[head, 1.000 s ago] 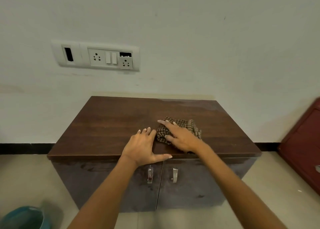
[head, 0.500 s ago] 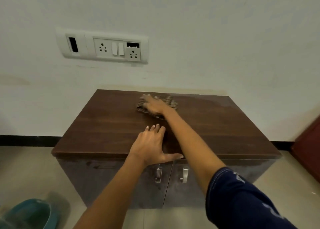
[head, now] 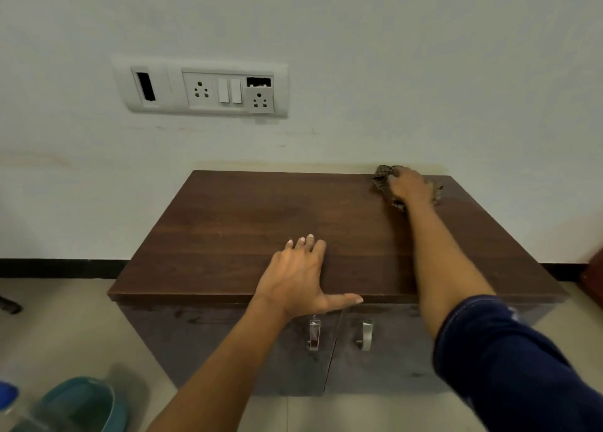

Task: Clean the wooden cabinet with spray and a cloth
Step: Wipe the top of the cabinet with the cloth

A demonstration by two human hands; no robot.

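A low wooden cabinet [head: 248, 222] with a dark brown top and two doors stands against the wall. My right hand [head: 409, 186] presses a checked brown cloth [head: 382, 178] onto the top's far right corner, close to the wall. Most of the cloth is hidden under the hand. My left hand [head: 298, 276] lies flat near the front edge, fingers spread, thumb along the edge, holding nothing. A bottle with a blue cap [head: 7, 399] shows at the bottom left corner, cut off by the frame.
Two metal door handles [head: 339, 333] sit below the front edge. A teal basin [head: 81, 405] stands on the tiled floor at the lower left. A socket and switch panel [head: 202, 88] is on the wall. A dark red object [head: 594, 275] is at the right edge.
My right hand has swept the cloth from the front middle of the top to the back, then right to the far right corner. My left hand has stayed at the front edge.
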